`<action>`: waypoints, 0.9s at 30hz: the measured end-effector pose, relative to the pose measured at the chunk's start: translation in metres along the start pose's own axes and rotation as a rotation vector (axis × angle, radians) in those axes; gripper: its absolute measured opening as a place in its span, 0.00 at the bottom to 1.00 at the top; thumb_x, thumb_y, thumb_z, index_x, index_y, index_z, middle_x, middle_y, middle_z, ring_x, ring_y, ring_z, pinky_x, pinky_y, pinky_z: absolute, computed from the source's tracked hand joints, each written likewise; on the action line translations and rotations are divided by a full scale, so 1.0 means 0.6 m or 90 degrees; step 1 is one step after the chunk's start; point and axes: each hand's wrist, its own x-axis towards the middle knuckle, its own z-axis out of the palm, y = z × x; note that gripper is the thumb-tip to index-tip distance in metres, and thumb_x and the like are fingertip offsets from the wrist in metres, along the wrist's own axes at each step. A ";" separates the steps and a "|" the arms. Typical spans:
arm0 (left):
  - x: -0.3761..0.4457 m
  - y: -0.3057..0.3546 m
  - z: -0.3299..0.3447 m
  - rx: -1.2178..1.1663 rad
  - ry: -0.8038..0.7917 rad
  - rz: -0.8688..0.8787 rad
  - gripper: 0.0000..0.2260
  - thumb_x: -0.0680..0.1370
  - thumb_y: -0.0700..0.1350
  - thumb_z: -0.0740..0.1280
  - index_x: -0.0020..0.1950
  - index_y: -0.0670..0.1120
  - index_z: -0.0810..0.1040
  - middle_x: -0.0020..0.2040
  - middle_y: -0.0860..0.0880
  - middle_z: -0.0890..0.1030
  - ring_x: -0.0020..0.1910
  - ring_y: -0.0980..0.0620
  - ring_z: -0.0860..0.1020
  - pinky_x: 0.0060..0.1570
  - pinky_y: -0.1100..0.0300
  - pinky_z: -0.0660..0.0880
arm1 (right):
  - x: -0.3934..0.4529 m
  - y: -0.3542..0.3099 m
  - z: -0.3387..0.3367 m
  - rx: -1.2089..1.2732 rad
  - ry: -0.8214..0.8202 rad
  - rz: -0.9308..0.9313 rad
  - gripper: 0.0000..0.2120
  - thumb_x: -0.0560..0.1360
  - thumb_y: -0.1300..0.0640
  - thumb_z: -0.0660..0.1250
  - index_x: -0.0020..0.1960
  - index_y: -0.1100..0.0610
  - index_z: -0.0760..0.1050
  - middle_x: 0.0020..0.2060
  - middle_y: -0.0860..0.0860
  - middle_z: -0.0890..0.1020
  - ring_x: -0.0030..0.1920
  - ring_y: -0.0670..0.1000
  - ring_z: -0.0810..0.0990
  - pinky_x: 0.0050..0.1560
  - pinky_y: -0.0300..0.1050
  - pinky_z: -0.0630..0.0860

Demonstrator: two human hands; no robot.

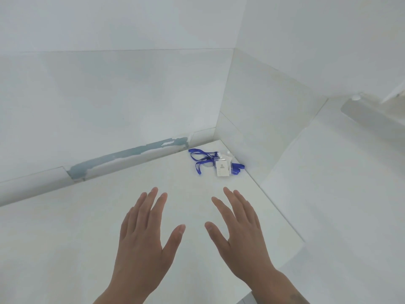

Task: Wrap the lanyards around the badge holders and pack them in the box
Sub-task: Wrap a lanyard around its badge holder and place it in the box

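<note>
A clear badge holder (222, 168) with a white card inside lies in the far right corner of the white surface, near the walls. Its blue lanyard (200, 160) sprawls loosely to the left of it, with a blue piece (237, 167) also showing on its right. My left hand (144, 233) and my right hand (238, 229) hover side by side over the surface, palms down, fingers straight and spread, holding nothing. Both hands are well short of the badge. No box is in view.
White walls (131, 95) meet at the corner behind the badge. The white surface (65, 249) ends at an edge on the right (282, 213). A pale ledge or fixture (372, 115) sits at the upper right.
</note>
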 end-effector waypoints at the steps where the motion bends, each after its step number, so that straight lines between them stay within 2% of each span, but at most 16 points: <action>1: -0.001 -0.007 0.000 0.000 -0.001 -0.004 0.31 0.78 0.66 0.52 0.78 0.53 0.57 0.80 0.56 0.55 0.79 0.55 0.50 0.75 0.51 0.55 | 0.003 -0.002 0.003 -0.003 -0.003 -0.003 0.25 0.80 0.37 0.52 0.74 0.44 0.64 0.78 0.44 0.58 0.78 0.48 0.52 0.74 0.55 0.60; 13: 0.057 -0.025 0.031 0.016 -0.005 -0.004 0.31 0.78 0.65 0.51 0.77 0.51 0.58 0.80 0.52 0.57 0.79 0.51 0.52 0.75 0.51 0.53 | 0.089 0.035 0.016 -0.028 -0.002 -0.007 0.26 0.79 0.37 0.54 0.73 0.46 0.67 0.76 0.47 0.63 0.77 0.51 0.58 0.73 0.55 0.63; 21: 0.144 0.018 0.122 0.029 -0.007 -0.083 0.31 0.78 0.65 0.49 0.78 0.52 0.57 0.80 0.53 0.55 0.79 0.52 0.49 0.76 0.51 0.52 | 0.187 0.182 0.051 -0.029 -0.082 -0.025 0.27 0.78 0.35 0.52 0.72 0.45 0.67 0.76 0.44 0.62 0.77 0.49 0.57 0.75 0.47 0.57; 24: 0.179 0.042 0.163 0.048 -0.010 -0.112 0.31 0.78 0.65 0.50 0.78 0.51 0.57 0.80 0.53 0.55 0.79 0.51 0.50 0.76 0.50 0.54 | 0.227 0.246 0.069 -0.027 -0.106 -0.034 0.28 0.78 0.36 0.52 0.72 0.47 0.68 0.74 0.46 0.65 0.76 0.50 0.60 0.74 0.50 0.61; 27: 0.217 0.067 0.208 0.060 -0.020 -0.141 0.31 0.78 0.64 0.50 0.77 0.50 0.60 0.79 0.51 0.59 0.79 0.49 0.55 0.75 0.49 0.57 | 0.264 0.299 0.092 -0.017 -0.147 -0.030 0.28 0.77 0.36 0.51 0.71 0.48 0.69 0.74 0.46 0.66 0.75 0.50 0.62 0.73 0.50 0.62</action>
